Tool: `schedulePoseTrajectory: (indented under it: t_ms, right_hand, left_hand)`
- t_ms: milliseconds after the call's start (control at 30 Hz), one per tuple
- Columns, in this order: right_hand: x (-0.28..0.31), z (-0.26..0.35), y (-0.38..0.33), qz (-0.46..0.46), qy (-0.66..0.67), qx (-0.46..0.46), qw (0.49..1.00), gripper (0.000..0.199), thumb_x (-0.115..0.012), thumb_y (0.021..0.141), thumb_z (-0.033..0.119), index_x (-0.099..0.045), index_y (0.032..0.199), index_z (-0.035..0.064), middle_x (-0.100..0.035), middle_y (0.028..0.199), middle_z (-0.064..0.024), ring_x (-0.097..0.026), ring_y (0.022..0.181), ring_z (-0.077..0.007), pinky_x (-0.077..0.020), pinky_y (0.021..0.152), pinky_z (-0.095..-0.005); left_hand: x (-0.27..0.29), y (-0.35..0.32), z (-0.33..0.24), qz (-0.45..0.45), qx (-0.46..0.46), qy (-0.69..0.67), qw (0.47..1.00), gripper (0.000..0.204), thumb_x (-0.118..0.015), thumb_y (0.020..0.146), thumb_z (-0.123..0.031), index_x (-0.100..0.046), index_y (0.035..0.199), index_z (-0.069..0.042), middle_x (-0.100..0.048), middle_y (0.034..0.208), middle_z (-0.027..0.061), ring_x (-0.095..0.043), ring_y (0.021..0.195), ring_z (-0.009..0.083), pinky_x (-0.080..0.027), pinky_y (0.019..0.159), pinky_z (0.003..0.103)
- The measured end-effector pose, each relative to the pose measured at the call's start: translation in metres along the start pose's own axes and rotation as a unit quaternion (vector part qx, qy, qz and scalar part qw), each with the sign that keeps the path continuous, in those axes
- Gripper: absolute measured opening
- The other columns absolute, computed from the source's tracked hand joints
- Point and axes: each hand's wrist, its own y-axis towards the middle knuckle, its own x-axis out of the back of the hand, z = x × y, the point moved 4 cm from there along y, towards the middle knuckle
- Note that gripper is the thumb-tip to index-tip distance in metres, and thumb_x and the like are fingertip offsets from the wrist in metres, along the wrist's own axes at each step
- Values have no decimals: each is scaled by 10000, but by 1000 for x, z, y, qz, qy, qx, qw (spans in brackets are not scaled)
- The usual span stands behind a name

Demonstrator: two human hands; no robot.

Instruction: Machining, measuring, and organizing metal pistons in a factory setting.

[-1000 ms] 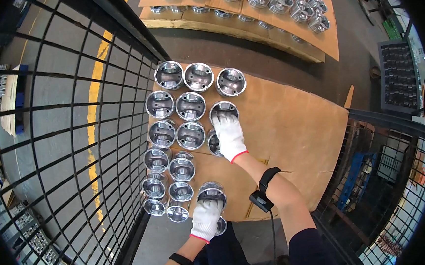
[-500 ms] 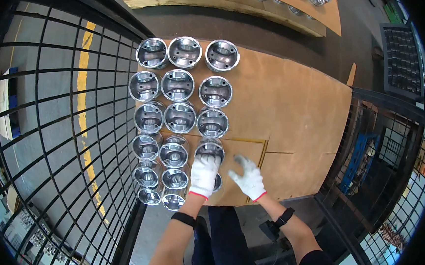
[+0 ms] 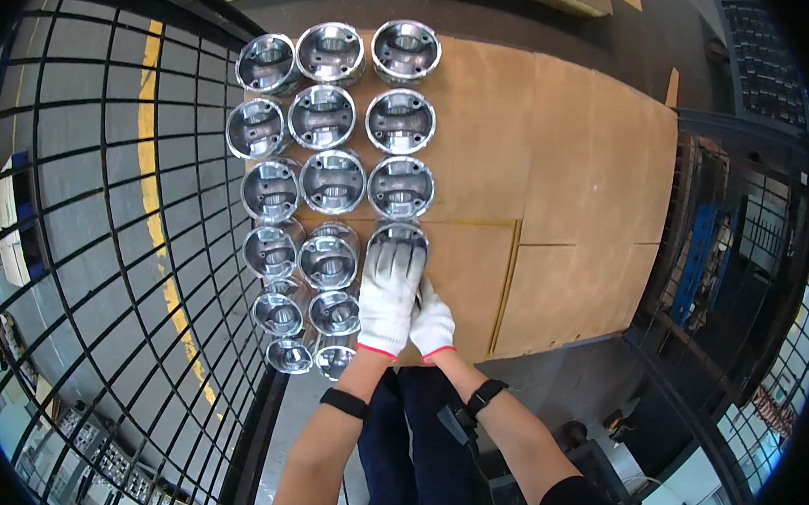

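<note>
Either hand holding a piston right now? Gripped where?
The left hand lies over the near side of the shiny metal piston in the right column. The right hand is against it lower down; a closed grip cannot be told.

seventeen shiny metal pistons (image 3: pixel 332 181) stand on the board, beside two gloved hands (image 3: pixel 391 296).

Both gloved hands reach forward side by side, left hand (image 3: pixel 389 296) overlapping right hand (image 3: pixel 432 324).
</note>
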Motion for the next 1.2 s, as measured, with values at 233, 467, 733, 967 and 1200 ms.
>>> schedulePoseTrajectory:
  t_ms: [233, 467, 733, 967, 1200]
  right_hand:
    - [-12, -10, -4, -27, 11, -3, 1000, 476, -529, 929, 304, -470, 1366, 127, -653, 1016, -276, -640, 892, -462, -522, 769, -532]
    - [17, -3, -18, 88, 2, -45, 995, 692, -504, 912, 545, -404, 1434, 103, -571, 1256, -286, -584, 1114, -433, -471, 945, -502]
    - [136, -98, -241, 138, 16, -113, 984, 638, -548, 877, 526, -591, 1269, 23, -605, 1262, -229, -546, 1209, -383, -419, 1036, -427]
    - [165, -242, -525, -39, 193, -383, 903, 533, -628, 868, 425, -660, 1139, -32, -696, 1073, -174, -661, 950, -281, -506, 859, -380]
    - [71, -264, -766, -272, 452, -521, 671, 525, -647, 847, 427, -675, 1152, 0, -687, 1142, -177, -631, 1097, -338, -471, 938, -384]
  left_hand:
    - [65, -120, -53, 65, 229, -35, 971, 646, -745, 697, -172, -502, 1287, -71, -483, 1301, 173, -435, 1235, 376, -324, 1063, 520]
    - [102, -244, -85, 240, 305, -72, 919, 552, -722, 723, -241, -570, 1227, -75, -554, 1222, 169, -509, 1167, 367, -403, 997, 476]
    - [176, -249, -129, 440, 157, -67, 882, 448, -618, 818, -395, -658, 1187, -144, -655, 1154, 137, -621, 1065, 327, -487, 909, 450]
    - [277, -159, -208, 302, -105, 55, 946, 378, -645, 765, -363, -682, 1038, -104, -683, 988, 156, -658, 904, 329, -509, 802, 457]
    - [262, -163, -327, 465, -398, 209, 763, 573, -579, 807, -503, -636, 1255, -150, -659, 1190, 160, -611, 1131, 320, -468, 975, 434]
